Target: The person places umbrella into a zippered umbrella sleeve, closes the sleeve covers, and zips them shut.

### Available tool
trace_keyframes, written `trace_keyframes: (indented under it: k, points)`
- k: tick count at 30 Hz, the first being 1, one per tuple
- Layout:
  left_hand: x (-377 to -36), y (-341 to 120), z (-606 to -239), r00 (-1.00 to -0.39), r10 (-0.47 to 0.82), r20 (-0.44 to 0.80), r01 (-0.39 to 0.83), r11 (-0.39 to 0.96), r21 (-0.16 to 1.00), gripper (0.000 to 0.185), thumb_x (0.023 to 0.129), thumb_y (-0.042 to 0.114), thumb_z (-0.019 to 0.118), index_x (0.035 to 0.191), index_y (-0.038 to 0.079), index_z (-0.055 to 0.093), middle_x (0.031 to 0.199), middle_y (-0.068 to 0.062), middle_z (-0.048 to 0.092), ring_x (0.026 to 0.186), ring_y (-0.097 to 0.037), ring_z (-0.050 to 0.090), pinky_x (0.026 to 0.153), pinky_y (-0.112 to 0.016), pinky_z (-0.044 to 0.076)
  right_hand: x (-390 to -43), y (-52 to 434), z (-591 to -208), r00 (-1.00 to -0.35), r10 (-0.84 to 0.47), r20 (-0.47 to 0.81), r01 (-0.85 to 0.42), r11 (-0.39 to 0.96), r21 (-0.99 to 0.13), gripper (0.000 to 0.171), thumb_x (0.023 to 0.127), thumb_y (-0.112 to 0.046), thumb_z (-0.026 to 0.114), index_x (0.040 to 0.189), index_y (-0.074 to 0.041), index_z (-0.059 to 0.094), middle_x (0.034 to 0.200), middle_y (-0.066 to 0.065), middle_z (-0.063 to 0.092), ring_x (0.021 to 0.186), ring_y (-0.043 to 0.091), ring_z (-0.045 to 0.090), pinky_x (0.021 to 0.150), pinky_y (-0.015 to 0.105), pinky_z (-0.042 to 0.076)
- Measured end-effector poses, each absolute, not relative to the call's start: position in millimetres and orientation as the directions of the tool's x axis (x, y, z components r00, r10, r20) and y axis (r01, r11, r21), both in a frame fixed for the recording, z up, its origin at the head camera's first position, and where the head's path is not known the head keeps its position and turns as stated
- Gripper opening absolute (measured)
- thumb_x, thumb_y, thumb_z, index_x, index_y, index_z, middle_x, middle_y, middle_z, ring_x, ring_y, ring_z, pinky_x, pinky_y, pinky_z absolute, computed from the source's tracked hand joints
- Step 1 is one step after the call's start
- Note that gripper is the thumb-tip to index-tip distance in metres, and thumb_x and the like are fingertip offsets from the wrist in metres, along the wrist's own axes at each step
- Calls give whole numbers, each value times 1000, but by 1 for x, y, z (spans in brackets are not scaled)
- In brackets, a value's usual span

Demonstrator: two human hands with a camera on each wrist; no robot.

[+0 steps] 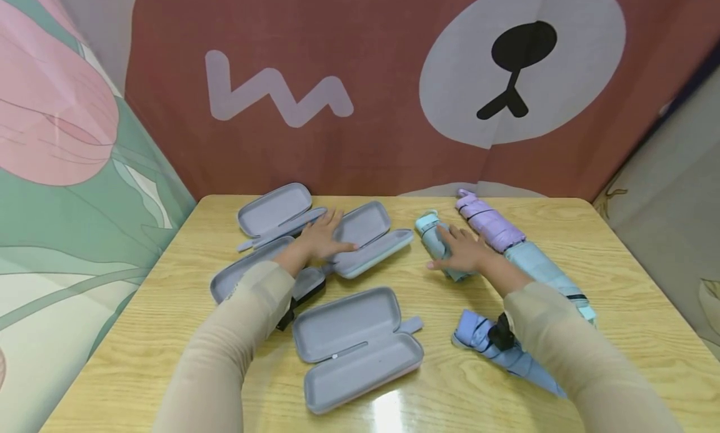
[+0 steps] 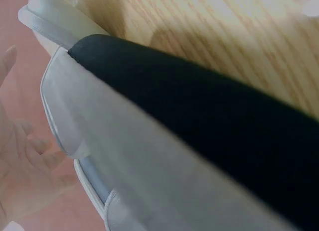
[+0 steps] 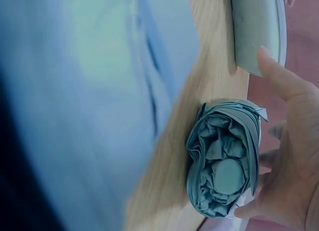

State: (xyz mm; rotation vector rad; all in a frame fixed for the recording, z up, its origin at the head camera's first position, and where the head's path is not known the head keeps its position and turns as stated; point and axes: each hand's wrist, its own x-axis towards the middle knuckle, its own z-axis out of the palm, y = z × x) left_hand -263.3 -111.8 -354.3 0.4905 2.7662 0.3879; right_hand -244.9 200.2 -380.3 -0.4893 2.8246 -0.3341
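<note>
- Right hand [image 1: 464, 252] has its fingers curled around a folded teal umbrella [image 1: 435, 239] lying on the table [image 1: 562, 220].
- Left hand [image 1: 323, 236] lies flat, fingers relaxed, on an open grey case [image 1: 365, 239].
- No readable writing on either.

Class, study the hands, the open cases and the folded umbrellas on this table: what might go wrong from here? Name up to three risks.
1. The right hand lies over the teal umbrella, whose folds look loosely bunched; it may not fit a case.
2. The left hand rests on an open case crowded by others; moving it may knock them.
3. The blue umbrella lies under the right forearm and could be swept away.
</note>
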Motion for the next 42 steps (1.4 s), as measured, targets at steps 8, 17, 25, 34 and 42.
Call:
trace_keyframes:
  k: [8,17,25,34,42]
  points:
    - [-265,-115,-358,-886,359,-292,238,895,378,90,77,63,42,139,15,-2,143,-7,-3,129,-25,2,99,-51,7,-243,200,-379,-896,-372,-243,-286,901,-326,90,77,-48,56,137,2,12,133,35,10,115,51,20,88,60,23]
    - [-274,-122,-360,-879,372,-297,207,860,465,76,87,43,45,139,4,6,143,-12,7,128,-27,11,101,-41,15,-244,199,-380,-902,-297,-315,-204,933,-296,86,79,-35,60,136,3,10,127,40,19,110,51,30,86,56,29]
    - [-302,-137,-385,-889,372,-268,212,852,479,57,90,25,44,137,5,19,139,-12,22,122,-27,27,99,-36,22,-245,197,-375,-903,-238,-359,-138,949,-283,89,75,-34,64,137,1,10,122,39,29,108,48,35,84,54,33]
    - [-287,-137,-368,-911,274,-309,1,750,661,47,87,-5,34,133,0,30,136,-17,27,118,-29,32,79,-36,41,-246,197,-373,-901,-231,-367,-103,936,-338,93,72,-31,67,138,-1,8,122,36,33,107,44,39,84,51,34]
    - [-285,-138,-368,-916,251,-312,-70,667,742,48,83,-8,36,131,-1,33,134,-17,29,114,-29,36,76,-33,46,-244,206,-376,-912,-283,-297,-161,913,-374,91,69,-22,70,137,1,14,118,35,39,101,41,44,80,48,37]
